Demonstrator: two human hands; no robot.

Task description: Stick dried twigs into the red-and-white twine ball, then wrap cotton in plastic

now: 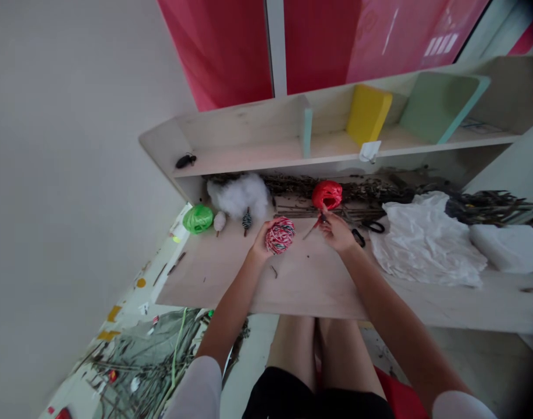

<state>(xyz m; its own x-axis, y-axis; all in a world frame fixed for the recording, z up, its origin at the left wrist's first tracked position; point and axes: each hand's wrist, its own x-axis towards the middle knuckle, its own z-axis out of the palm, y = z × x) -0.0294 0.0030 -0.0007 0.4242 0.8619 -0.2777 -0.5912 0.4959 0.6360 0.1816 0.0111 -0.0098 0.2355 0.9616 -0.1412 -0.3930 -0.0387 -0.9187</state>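
My left hand point(263, 238) is closed around a ball of red, white and dark twine point(280, 235), held over the desk point(231, 279). To its right, the fingers of my right hand point(335, 231) pinch a thin pointed piece point(313, 228), red and dark near my fingertips; its exact kind is unclear. Just beyond that hand sits a ball of red plastic raffia point(327, 195). Left of the twine ball are a small dark-and-white thread-wrapped stick point(247, 219), a pale wrapped stick point(219, 222) and a green raffia ball point(198, 219).
White stuffing point(244, 195) lies at the back beside dry twigs point(292, 185). Black-handled scissors point(373, 227) rest near crumpled white plastic point(426, 244) on the right. A shelf point(249, 160) with a yellow divider point(366, 113) overhangs the desk. More twigs point(148, 355) lie on the floor at left.
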